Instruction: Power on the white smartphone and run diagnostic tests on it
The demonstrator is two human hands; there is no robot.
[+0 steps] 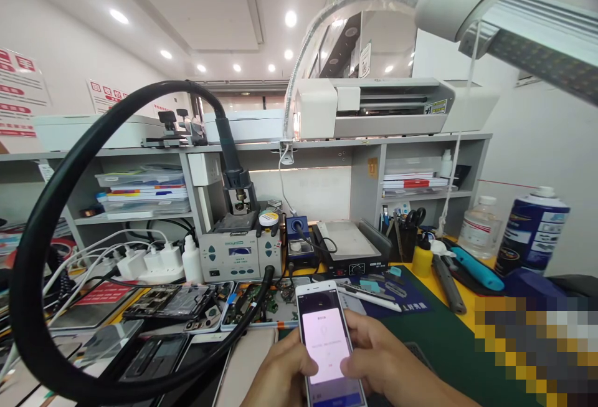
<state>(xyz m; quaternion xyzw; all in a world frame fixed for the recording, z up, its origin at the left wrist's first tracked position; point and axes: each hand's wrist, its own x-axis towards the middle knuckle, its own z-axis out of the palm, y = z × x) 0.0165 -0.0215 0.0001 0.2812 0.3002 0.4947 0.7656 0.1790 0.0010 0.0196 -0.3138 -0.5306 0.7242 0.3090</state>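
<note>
A white smartphone (327, 332) with a lit screen is held upright between both hands at the lower middle of the view. A pale pop-up with small text and a blue bar lower down show on its screen. My left hand (284, 366) grips the phone's left side, its thumb at the screen's lower left. Around the right side wraps my right hand (378, 357), with the thumb over the screen's right edge. The fingers behind the phone are hidden.
A thick black hose (32, 257) loops across the left, joined to a soldering station (240, 257). Disassembled phones (168, 301) and a tray of circuit boards (266, 304) lie left. A spray can (532, 229), a bottle (481, 226) and tools stand right. A lamp (537, 39) hangs overhead.
</note>
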